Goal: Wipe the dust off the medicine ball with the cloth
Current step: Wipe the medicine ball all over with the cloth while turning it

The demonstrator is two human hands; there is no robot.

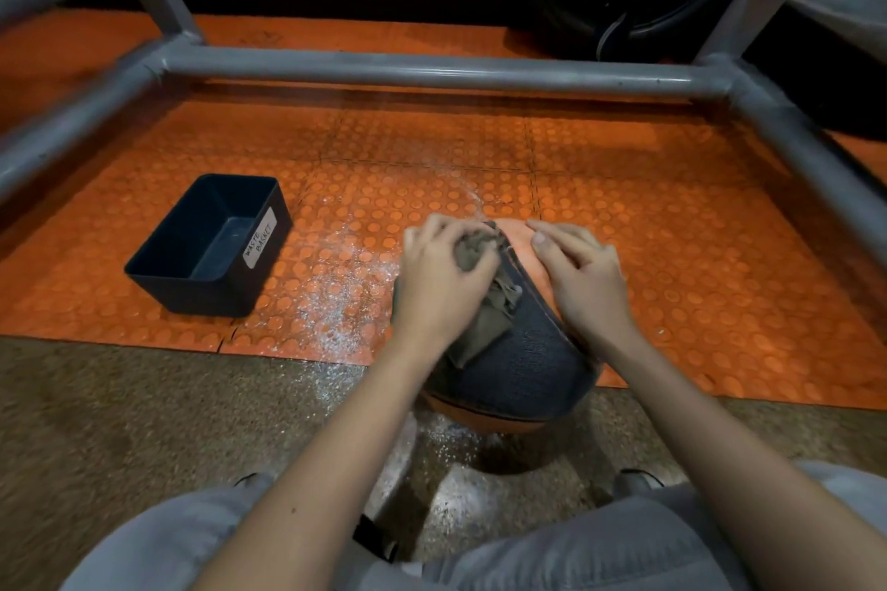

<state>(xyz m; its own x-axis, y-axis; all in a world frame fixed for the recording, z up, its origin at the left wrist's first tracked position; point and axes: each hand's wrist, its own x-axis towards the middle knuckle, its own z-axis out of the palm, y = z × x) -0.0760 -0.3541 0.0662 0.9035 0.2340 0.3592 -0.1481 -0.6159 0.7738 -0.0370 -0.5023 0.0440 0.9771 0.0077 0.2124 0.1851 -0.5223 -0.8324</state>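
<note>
The ball [523,365], grey with orange panels, sat at the near edge of the orange studded mat [432,144], where the mat met the speckled floor [120,408], directly in front of the person's knees. The left hand [441,283] gripped the bunched brown cloth [485,307] and pressed it against the upper left of the ball; loose folds of cloth hung below the hand over the grey panel. The right hand [583,283] rested on the upper right of the ball with fingers spread and only slightly bent, holding nothing. The hands were apart, one on either side of the ball's top. White dust [336,302] lay scattered on the mat just left of the ball and on the floor beneath it. A dark bin [211,250] labelled "WASTE BASKET" stood on the mat well to the left, open side up. A grey tubular frame [432,72] crossed above the mat beyond the ball.
</note>
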